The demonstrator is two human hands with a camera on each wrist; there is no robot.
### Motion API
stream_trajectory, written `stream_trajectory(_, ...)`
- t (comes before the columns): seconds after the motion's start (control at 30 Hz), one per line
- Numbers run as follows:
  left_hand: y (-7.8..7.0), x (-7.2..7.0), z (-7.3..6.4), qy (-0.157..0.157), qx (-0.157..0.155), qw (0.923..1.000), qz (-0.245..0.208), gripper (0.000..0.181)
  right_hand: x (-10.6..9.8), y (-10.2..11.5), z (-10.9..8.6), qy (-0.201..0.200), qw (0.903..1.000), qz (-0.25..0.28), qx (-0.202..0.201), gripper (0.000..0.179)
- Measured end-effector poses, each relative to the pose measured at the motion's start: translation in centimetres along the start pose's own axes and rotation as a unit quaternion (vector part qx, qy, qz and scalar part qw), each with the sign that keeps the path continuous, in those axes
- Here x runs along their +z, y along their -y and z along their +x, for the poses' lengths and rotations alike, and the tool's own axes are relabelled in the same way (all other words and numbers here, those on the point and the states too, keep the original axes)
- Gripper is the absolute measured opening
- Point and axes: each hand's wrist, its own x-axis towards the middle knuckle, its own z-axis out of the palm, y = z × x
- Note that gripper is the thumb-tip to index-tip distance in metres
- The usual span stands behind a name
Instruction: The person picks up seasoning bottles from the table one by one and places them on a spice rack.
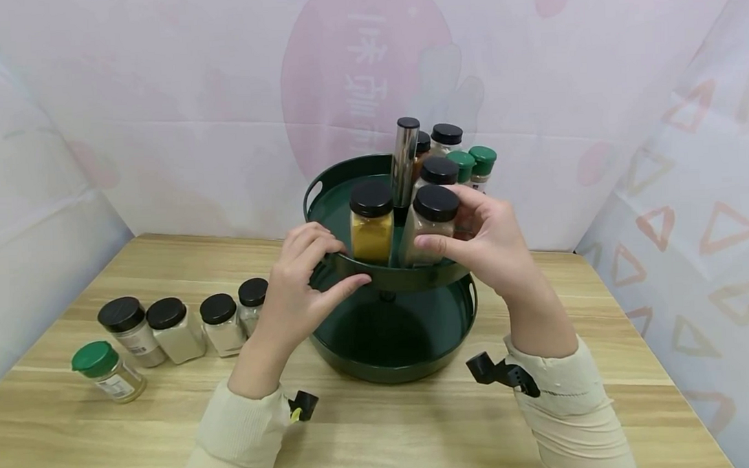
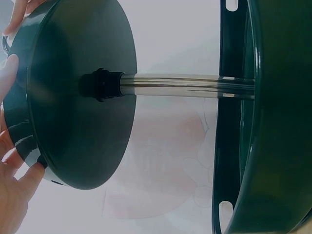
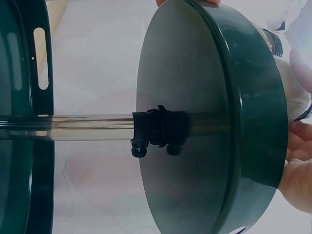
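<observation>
A dark green two-tier round rack stands on the table, its upper tray [image 1: 407,279] above its lower tray [image 1: 392,371]. My left hand [image 1: 296,285] grips the front-left rim of the upper tray, fingers over the edge and thumb against the outer wall. On that tray, my right hand [image 1: 495,240] holds a black-lidded spice jar [image 1: 428,226] of pale brownish powder between thumb and fingers, near the front right rim. A black-lidded jar of yellow powder [image 1: 372,237] stands just left of it. The right wrist view shows the tray's underside [image 3: 185,63] with the held jar [image 3: 292,80] partly visible.
Behind the held jar, black-lidded and green-lidded jars [image 1: 483,160] crowd the tray's right side beside the metal post [image 1: 406,160]. Several black-lidded jars [image 1: 177,334] and one green-lidded jar [image 1: 109,373] stand on the table at left. A printed cloth [image 1: 221,95] hangs behind.
</observation>
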Motion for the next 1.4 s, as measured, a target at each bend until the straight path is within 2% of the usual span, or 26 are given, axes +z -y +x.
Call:
stream_trajectory(0.2, 0.1, 0.0, -0.1, 0.001, -0.001, 1.0, -0.002, 0.046, 0.0, 0.0, 0.0, 0.004, 1.0, -0.008, -0.003, 0.056)
stream_trajectory(0.43, 0.0, 0.0, -0.1, 0.006, -0.008, 0.9999, 0.002, 0.038, 0.0, 0.0, -0.1, 0.011, 0.9999, -0.011, -0.005, 0.056)
stream_trajectory(0.8, -0.2, -0.2, 0.0, 0.005, -0.009, 0.9999, 0.003, 0.037, 0.0, -0.1, 0.0, 0.031, 0.9993, -0.018, -0.011, 0.059)
stream_trajectory(1.13, 0.0, -0.2, -0.1, 0.002, -0.005, 1.0, 0.002, 0.041, -0.5, 0.4, -0.4, 0.056, 0.998, -0.027, 0.013, 0.058)
stream_trajectory(1.27, 0.1, -0.2, -0.2, 0.001, -0.004, 1.0, 0.002, 0.048, -1.3, 0.4, -1.1, 0.039, 0.9984, -0.038, 0.015, 0.056)
stream_trajectory(1.4, 0.3, -0.3, -0.2, 0.002, -0.004, 1.0, 0.001, 0.05, -2.3, 0.1, -2.0, 0.003, 1.0, -0.007, -0.006, 0.047)
